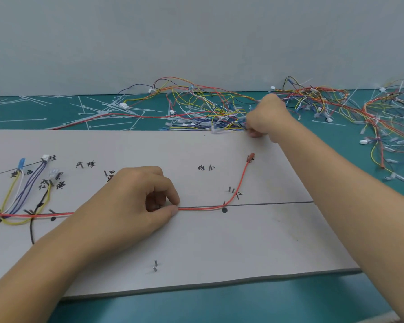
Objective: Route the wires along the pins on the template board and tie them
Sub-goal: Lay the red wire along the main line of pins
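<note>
Loose wires (219, 108) behind board (196, 248) (ties (98, 108) leftward)

Hidden under the hands, lost at the edge

The left hand (126, 201) covers a stretch of the red wire (203, 207) along the middle of the board (196, 248), and part of a written mark (109, 176) just beyond its knuckles. The right hand (266, 117) is blurred at the board's far edge, its fingers sunk in the wire pile (208, 108); what they hold cannot be told. The board's left end and the routed wires (16, 201) there run out of the picture.
</note>
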Action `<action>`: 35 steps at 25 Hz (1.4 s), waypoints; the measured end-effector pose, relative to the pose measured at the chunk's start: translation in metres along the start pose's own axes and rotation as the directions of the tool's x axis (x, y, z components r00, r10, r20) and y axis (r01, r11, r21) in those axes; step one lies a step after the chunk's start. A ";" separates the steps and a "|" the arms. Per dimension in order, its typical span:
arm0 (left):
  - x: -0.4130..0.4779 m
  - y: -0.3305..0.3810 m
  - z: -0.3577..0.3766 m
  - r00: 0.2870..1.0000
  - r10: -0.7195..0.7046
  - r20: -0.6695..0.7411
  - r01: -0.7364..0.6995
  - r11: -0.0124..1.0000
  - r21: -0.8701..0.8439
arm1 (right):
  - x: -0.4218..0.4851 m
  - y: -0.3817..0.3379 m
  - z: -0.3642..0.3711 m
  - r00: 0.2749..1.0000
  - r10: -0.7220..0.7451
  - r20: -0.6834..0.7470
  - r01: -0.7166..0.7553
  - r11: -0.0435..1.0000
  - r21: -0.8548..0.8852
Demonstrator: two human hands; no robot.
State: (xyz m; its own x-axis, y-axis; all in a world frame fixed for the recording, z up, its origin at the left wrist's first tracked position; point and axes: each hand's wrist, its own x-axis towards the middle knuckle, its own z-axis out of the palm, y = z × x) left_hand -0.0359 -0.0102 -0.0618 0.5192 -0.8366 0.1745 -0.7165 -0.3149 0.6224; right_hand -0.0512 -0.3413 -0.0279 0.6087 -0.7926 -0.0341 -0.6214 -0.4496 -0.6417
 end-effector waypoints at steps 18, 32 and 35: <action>-0.007 -0.003 -0.031 0.989 -0.145 0.016 0.143 0.986 0.083 | -0.189 -0.033 0.010 0.732 -0.479 0.484 0.575 0.815 -0.063; -0.010 -0.048 -0.055 0.815 -0.511 -0.273 0.570 0.792 0.220 | -0.205 -0.034 0.050 0.684 -0.571 0.455 0.662 0.748 -0.057; -0.009 -0.055 -0.061 0.805 -0.543 -0.237 0.581 0.802 0.137 | -0.203 -0.037 0.051 0.694 -0.552 0.462 0.651 0.756 -0.076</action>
State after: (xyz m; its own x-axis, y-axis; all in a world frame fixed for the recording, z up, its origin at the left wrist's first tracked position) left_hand 0.0274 0.0419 -0.0511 0.9180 -0.3962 -0.0166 -0.3364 -0.8003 0.4964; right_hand -0.1266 -0.1430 -0.0365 0.9934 -0.1122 -0.0236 -0.1108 -0.8866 -0.4491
